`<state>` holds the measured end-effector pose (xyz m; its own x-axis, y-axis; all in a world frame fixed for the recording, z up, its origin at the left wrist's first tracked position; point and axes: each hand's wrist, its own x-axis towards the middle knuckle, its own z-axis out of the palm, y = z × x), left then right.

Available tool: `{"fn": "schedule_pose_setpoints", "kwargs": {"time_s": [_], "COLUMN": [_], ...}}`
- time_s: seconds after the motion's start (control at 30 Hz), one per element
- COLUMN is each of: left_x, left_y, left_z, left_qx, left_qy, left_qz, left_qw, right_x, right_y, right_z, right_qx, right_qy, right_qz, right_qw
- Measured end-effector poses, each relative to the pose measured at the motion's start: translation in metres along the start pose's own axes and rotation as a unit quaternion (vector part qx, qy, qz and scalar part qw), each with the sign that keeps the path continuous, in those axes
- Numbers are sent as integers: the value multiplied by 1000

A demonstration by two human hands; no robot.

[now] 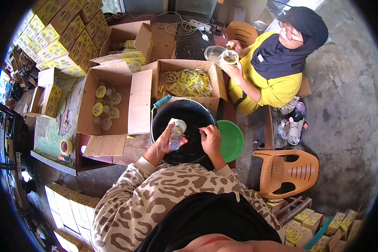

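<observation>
Over a black bucket [187, 110], my left hand [161, 143] is closed around a clear plastic cup [175, 142] with a pale round lid or rim, held tilted. To its right, my right hand [211, 139] has its fingers drawn together above the bucket; whatever is between them is hidden or too small to make out. The bucket's turquoise handle grip [162, 101] rests at its far left rim, and its inside is mostly dark. A green basin [232, 142] sits against the bucket's right side.
Beyond the bucket stands a carton [219, 84] of yellow strips. An open carton [86, 111] with clear cups is at left, near a tape roll [66, 146]. Stacked yellow cartons [67, 40] rise far left. Across at right, a co-worker [264, 71] holds a cup; an orange chair [283, 174] stands nearer.
</observation>
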<state>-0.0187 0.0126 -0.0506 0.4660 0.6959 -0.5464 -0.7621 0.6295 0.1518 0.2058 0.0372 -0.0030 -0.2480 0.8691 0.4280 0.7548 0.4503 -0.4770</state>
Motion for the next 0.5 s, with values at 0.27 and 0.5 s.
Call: {"fn": "schedule_pose_setpoints", "kwargs": {"time_s": [0.27,0.5], "left_x": [0,3], "left_y": [1,4], "left_z": [3,-5], "left_qx": [15,18], "left_qy": [23,17], "left_qz": [-6,-7], "left_qw": [1000,1000], "right_x": [1,2], "right_y": [-3,-3], "right_z": [-3,-7], "right_qx": [6,143], "right_qy": [3,81], "right_qz": [4,63], "right_qw": [1000,984]}}
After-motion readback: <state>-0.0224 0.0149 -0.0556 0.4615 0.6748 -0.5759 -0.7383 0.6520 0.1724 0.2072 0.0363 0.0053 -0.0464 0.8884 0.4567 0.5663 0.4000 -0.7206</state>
